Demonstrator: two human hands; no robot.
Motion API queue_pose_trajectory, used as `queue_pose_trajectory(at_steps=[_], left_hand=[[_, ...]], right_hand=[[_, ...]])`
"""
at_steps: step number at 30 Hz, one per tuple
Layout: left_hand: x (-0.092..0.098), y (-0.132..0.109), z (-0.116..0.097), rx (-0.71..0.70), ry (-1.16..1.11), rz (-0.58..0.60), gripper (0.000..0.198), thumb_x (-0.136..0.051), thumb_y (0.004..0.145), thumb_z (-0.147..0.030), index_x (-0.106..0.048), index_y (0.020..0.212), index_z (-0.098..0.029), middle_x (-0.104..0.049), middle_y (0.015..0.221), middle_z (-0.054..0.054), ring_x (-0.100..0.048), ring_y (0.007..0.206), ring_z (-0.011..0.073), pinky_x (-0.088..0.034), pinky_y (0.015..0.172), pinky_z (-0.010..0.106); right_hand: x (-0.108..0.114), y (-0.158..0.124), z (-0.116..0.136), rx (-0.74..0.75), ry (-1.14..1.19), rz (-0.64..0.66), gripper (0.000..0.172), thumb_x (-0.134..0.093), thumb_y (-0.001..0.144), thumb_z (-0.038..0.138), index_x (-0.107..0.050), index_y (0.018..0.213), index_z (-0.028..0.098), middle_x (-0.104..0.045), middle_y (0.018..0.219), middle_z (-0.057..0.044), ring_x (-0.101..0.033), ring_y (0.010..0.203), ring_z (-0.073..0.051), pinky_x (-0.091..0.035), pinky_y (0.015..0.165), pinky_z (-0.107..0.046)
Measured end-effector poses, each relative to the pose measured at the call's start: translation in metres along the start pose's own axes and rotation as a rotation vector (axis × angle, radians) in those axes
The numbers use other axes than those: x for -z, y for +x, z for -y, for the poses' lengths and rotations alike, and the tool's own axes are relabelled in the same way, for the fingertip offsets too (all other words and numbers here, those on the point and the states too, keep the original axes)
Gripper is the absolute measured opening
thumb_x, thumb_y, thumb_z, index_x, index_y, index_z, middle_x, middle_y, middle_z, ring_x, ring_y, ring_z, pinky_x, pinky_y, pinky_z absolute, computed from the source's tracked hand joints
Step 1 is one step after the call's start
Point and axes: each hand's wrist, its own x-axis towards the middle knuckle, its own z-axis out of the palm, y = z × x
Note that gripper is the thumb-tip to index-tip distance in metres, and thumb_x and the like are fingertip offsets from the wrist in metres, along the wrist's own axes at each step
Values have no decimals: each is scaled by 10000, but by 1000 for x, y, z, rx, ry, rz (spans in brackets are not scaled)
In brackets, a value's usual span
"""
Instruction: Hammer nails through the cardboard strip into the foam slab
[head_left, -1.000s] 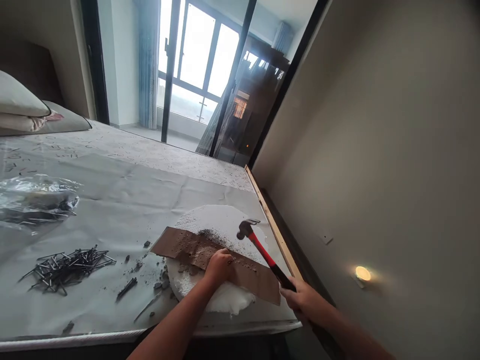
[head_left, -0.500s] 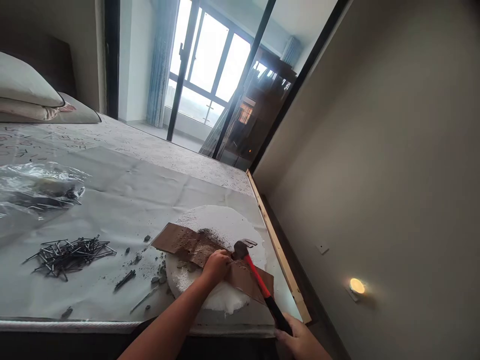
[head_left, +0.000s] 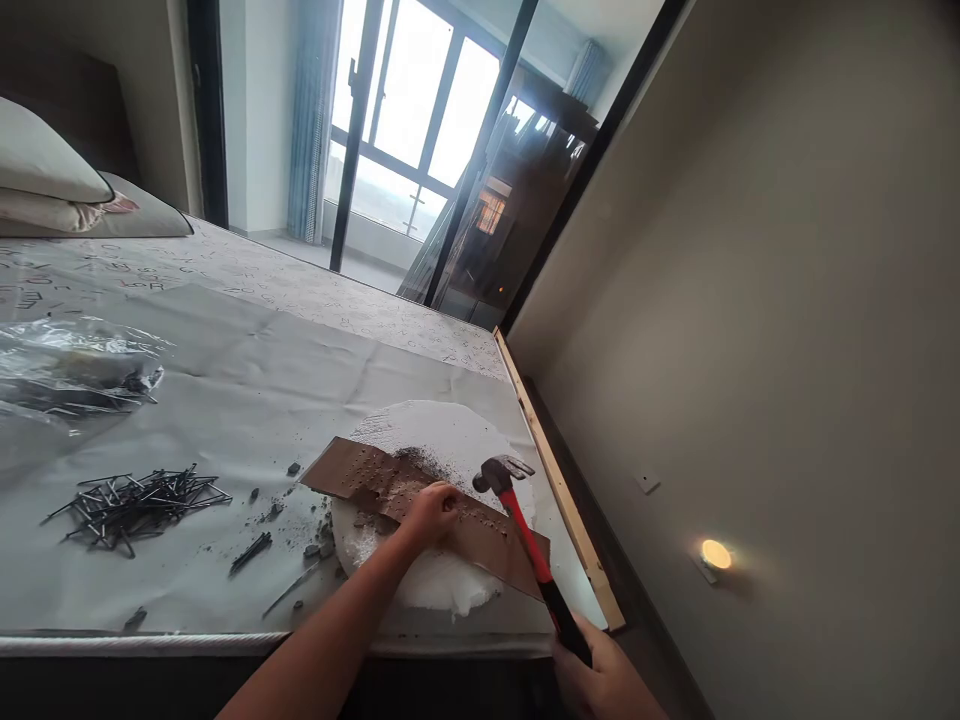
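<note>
Plastic bag [head_left: 82, 370]: left edge of the frame, clear and crumpled, its dark contents hard to make out; no change beyond a slight shift of the whole view.
Nail pile [head_left: 142, 505]: lower left, a tangled heap on the grey sheet [head_left: 247, 400], lying as it did half a second ago.
Loose nails [head_left: 251, 550]: lower left, a small bunch near grey crumbs [head_left: 322, 547], also unmoved.
Left hand [head_left: 429, 515]: lower centre, resting on the cardboard strip [head_left: 495, 545]; its bent fingers show more plainly than before, when the head of the hammer [head_left: 529, 535] was just beside them. I cannot tell whether they pinch something or are loosely curled.
Strip's place: slanting across the lower centre, over the white disc [head_left: 431, 425], hardly altered.
Hammer's change: right of centre, its head has moved up and rightward, leaving a gap from the left hand; I judge that no blow is landing at this instant.
Right hand [head_left: 604, 675]: bottom, right of centre, fingers wrapped round the black handle end, as before.
Wooden bar [head_left: 562, 485]: right of centre, sloping along the sheet's edge, unchanged.
</note>
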Motion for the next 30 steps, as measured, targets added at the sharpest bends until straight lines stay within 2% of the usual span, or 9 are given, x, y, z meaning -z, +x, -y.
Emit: queue_pose_trajectory(at_steps=[4,8,11,13,16,19,24,27,30], left_hand=[[9,2,-3,137,-287,-137,229,-433,674,-136,-592,837,-156,-635,785,26,-580,725,140,-458,666,242],[22,-2,-25,109,-342,-254,217,-433,796,-305,-592,840,-164,-625,767,37,-580,725,146,-457,677,250],[40,-15,-46,52,-222,-317,291,-422,827,-386,-588,723,-170,-603,695,32,-555,669,138,-445,653,246],[56,-31,-49,38,-128,-324,259,-473,803,-385,-594,713,-174,-613,714,33,-552,665,135,-444,648,242],[90,-70,-28,89,48,-349,188,-534,756,-359,-612,740,-188,-636,763,31,-562,687,143,-444,651,240],[137,-112,13,209,268,-386,198,-506,761,-353,-625,752,-194,-649,778,32,-578,744,165,-442,693,255],[206,-145,69,407,664,-154,241,-461,786,-294,-668,817,-174,-674,905,81,-585,874,201,-409,810,283],[216,-142,80,502,839,42,225,-473,774,-258,-674,839,-179,-668,917,83,-579,883,204,-395,802,277],[209,-136,80,546,906,149,195,-498,757,-257,-677,772,-182,-662,883,78,-579,850,197,-389,764,260]], right_hand=[[-3,5,2,4,-42,90,434,-518,752,528,-620,935,148,-648,842,-74,-566,869,-251,-437,783,-318],[-14,4,-10,-12,31,46,372,-548,728,513,-610,839,163,-605,697,-34,-570,748,-220,-454,720,-312],[-30,2,-22,-85,235,-39,371,-555,710,550,-547,826,197,-460,516,53,-458,444,-114,-442,492,-242],[-46,5,-32,-131,361,-43,421,-568,665,603,-502,787,205,-345,446,103,-307,312,-63,-324,324,-195],[-71,19,-48,-105,497,-43,486,-552,631,657,-470,791,206,-323,416,122,-239,248,-43,-241,240,-175],[-86,31,-62,-75,574,-56,534,-555,594,684,-458,813,207,-309,379,134,-215,223,-47,-248,207,-187],[-80,27,-80,-75,633,-102,464,-575,643,617,-448,833,213,-311,401,137,-222,234,-38,-257,217,-170],[-73,20,-84,-93,666,-90,439,-575,650,606,-450,805,215,-300,407,135,-241,232,-40,-252,222,-167],[-70,17,-85,-98,700,-70,436,-568,655,608,-442,801,217,-310,419,132,-247,234,-39,-262,220,-169]])
